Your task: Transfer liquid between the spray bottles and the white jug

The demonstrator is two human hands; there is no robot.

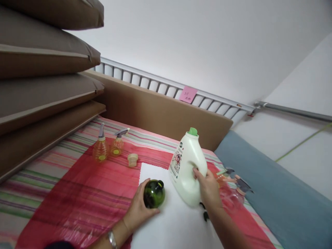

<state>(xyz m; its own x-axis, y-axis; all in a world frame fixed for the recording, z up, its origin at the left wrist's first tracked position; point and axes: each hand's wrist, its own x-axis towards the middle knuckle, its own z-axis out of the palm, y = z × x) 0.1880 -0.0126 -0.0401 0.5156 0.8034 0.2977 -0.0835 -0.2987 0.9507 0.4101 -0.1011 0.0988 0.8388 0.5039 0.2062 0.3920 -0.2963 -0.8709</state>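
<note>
My left hand is wrapped around a round dark green bottle, whose small open neck faces up and toward the right. My right hand grips the handle of a large white-green detergent jug with a printed flower label. The jug is uncapped, with a green spout showing at its mouth, and it leans slightly. Both things are over a white sheet with a scalloped edge. A pale cap lies on the red film beyond my left hand. Small dark green pieces show beside my right wrist.
Two clear yellowish spray bottles, one with a long nozzle and one with a trigger, stand at the back left. More spray bottles are at the right. Stacked brown cushions rise at the left; a brown board lines the back.
</note>
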